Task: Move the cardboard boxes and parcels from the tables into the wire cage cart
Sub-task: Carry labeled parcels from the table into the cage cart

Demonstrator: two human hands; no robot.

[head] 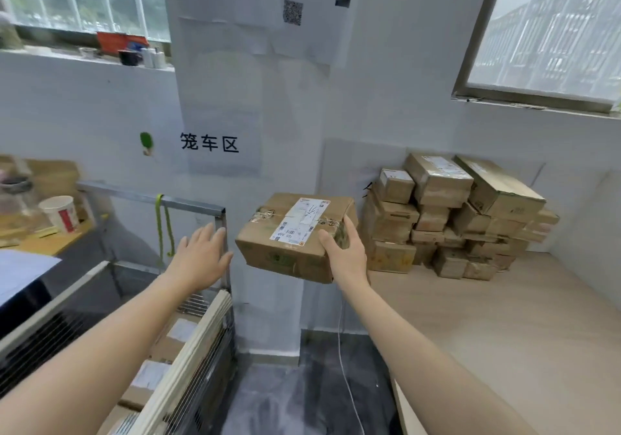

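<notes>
A taped cardboard box (pixel 289 236) with a white shipping label hangs in mid-air at the centre of the view. My right hand (pixel 344 251) grips its right end, thumb on top and fingers round the side. My left hand (pixel 201 253) is spread flat with straight fingers just left of the box, a small gap between them. The wire cage cart (pixel 215 340) stands at lower left, below my left arm, with several labelled boxes (pixel 161 360) inside it. A stack of cardboard boxes (pixel 460 216) sits against the wall at the back of the wooden table (pixel 504 317) on the right.
A white pillar with a black-lettered sign rises straight ahead. A green strap (pixel 161 223) hangs from the cart's top rail. At far left a desk holds a paper cup (pixel 60 213) and clutter. A thin white cord (pixel 346 377) hangs beside the table's edge over the dark floor.
</notes>
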